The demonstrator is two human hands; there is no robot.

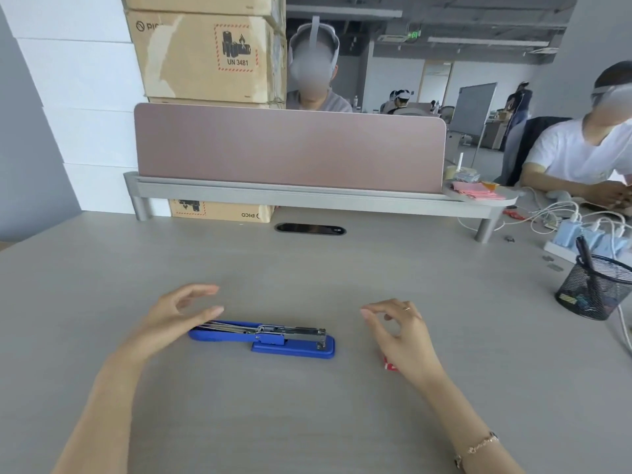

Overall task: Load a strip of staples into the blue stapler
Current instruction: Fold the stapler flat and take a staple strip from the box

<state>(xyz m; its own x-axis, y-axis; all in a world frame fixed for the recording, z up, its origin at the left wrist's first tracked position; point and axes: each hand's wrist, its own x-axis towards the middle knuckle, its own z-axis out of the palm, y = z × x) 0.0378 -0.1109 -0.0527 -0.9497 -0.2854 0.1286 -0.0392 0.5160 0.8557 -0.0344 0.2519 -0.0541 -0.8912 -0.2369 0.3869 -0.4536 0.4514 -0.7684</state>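
The blue stapler [270, 338] lies on the grey desk [307, 405], folded wide open so its blue cover stretches left and the metal magazine faces up. My left hand [178, 314] hovers over the cover's left end with fingers spread, holding nothing. My right hand [400, 331] floats to the right of the stapler, thumb and forefinger curled toward each other; I cannot make out anything between them. A small red box [390, 365] peeks out from under that hand. No loose strip of staples is visible.
A black mesh pen cup [595, 289] stands at the right edge, with chargers and white cables [581, 227] behind it. A pink divider on a grey shelf [290, 196] closes the back. Cardboard boxes [205, 56] are stacked behind it on the left. Other people sit beyond and to the right.
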